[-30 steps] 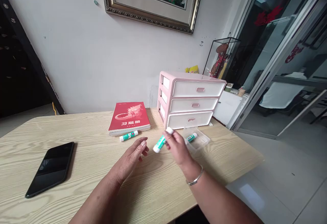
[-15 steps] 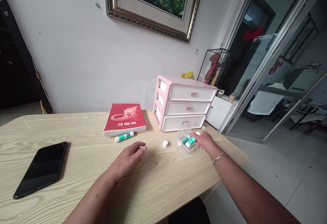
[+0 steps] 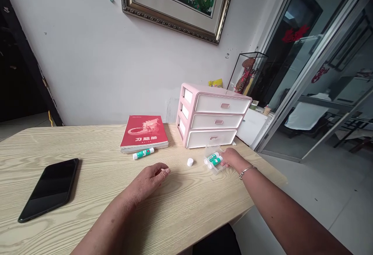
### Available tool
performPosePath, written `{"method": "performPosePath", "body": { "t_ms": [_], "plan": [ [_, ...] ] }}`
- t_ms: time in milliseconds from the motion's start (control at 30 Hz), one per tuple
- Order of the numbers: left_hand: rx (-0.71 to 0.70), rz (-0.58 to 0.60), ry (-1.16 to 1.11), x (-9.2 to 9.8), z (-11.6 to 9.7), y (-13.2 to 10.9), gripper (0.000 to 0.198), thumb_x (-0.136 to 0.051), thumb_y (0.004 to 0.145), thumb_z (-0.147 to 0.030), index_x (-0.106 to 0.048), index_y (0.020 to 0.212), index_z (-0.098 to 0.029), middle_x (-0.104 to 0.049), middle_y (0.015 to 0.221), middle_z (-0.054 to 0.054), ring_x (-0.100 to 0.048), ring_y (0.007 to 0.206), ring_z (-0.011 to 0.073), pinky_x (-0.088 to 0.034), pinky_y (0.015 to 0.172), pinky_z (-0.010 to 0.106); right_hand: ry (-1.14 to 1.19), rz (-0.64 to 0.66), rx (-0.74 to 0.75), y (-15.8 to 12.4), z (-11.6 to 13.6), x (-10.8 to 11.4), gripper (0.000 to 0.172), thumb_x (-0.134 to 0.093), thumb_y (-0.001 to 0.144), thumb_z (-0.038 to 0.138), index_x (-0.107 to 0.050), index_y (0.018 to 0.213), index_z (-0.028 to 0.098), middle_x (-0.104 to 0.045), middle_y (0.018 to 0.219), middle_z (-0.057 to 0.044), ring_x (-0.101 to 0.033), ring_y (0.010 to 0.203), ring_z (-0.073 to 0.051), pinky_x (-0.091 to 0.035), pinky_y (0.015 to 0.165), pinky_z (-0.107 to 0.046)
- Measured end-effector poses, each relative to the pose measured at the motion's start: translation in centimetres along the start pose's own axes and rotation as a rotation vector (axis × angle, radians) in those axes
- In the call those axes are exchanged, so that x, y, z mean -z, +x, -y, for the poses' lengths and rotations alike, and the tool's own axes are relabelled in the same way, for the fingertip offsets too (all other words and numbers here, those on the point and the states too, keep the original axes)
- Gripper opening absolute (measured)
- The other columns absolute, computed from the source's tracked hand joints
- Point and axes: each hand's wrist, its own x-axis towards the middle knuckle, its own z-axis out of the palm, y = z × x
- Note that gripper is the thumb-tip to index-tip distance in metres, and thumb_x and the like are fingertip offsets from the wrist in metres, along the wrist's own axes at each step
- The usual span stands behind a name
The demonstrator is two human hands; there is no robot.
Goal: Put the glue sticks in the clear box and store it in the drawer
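Observation:
A clear plastic box (image 3: 216, 172) lies on the table with its lid raised. Two green-and-white glue sticks are side by side in it: the rear glue stick (image 3: 213, 156) and the front glue stick (image 3: 215, 162). My right hand (image 3: 231, 157) is at the box's right side, fingers closed at the right end of the front glue stick; its fingertips are partly hidden. My left hand (image 3: 153, 176) rests over the table, loosely curled with thumb and fingers a little apart, holding nothing. Between the hands stands a small white cap (image 3: 190, 162).
Another glue stick (image 3: 143, 153) lies against the front of a red book (image 3: 145, 131). A pink-and-white drawer unit (image 3: 215, 117) stands behind the box. At left lies a black phone (image 3: 49, 189). The wooden table's (image 3: 175, 224) right edge runs below my right forearm.
The front glue stick has come down from a tilted position to lie beside the other in the box, my right hand lowering with it. My left hand has hardly moved.

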Motion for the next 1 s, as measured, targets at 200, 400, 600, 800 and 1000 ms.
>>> {"method": "performPosePath", "body": {
  "t_ms": [200, 400, 600, 800, 1000],
  "plan": [
    [0.031, -0.333, 0.277, 1.0, 1.6, 0.9, 0.035, -0.052, 0.087, -0.048, -0.070, 0.100, -0.022, -0.070, 0.096, 0.006, -0.064, 0.084, 0.0235, -0.046, 0.073, 0.031, -0.127, -0.051, 0.280, -5.5, 4.1, -1.2, 0.017, -0.060, 0.085, 0.027, -0.071, 0.097, 0.022, -0.074, 0.083, -0.006, -0.067, 0.082, -0.021, -0.045, 0.072, -0.027],
    [0.020, -0.477, 0.765, 2.3, 5.4, 2.3, 0.045, -0.048, 0.089, -0.025, -0.055, 0.133, -0.019, -0.056, 0.137, 0.012, -0.047, 0.129, 0.0291, -0.038, 0.107, 0.041, -0.416, 0.063, 0.785, -10.9, 5.7, -6.9, 0.030, -0.049, 0.091, 0.016, -0.064, 0.117, 0.017, -0.068, 0.111, -0.012, -0.062, 0.104, -0.024, -0.044, 0.090, -0.031],
    [0.208, -0.386, 0.897, 1.9, 5.8, 3.2, 0.055, -0.045, 0.092, -0.026, -0.040, 0.146, -0.019, -0.042, 0.152, 0.013, -0.032, 0.141, 0.0301, -0.031, 0.111, 0.046, -0.739, 0.101, 0.755, -10.3, 5.1, -10.2, 0.035, -0.050, 0.086, 0.003, -0.061, 0.118, 0.015, -0.063, 0.107, -0.016, -0.061, 0.095, -0.026, -0.044, 0.079, -0.033],
    [0.222, -0.330, 0.951, 1.9, 4.5, 3.1, 0.037, -0.044, 0.093, -0.034, -0.059, 0.124, -0.021, -0.061, 0.122, 0.014, -0.052, 0.117, 0.0310, -0.038, 0.096, 0.043, -0.538, 0.188, 0.758, -9.6, 5.1, -9.9, 0.035, -0.043, 0.089, 0.001, -0.066, 0.111, 0.013, -0.066, 0.106, -0.014, -0.062, 0.099, -0.023, -0.045, 0.086, -0.031],
    [0.184, -0.317, 0.967, 0.4, 4.2, 3.1, 0.029, -0.042, 0.089, -0.016, -0.062, 0.110, -0.016, -0.062, 0.111, 0.015, -0.054, 0.109, 0.0298, -0.038, 0.092, 0.041, -0.038, 0.235, 0.608, -10.3, 8.3, -10.6, 0.036, -0.051, 0.087, 0.011, -0.066, 0.120, 0.013, -0.068, 0.115, -0.013, -0.063, 0.107, -0.022, -0.046, 0.096, -0.031]
  ]
}}
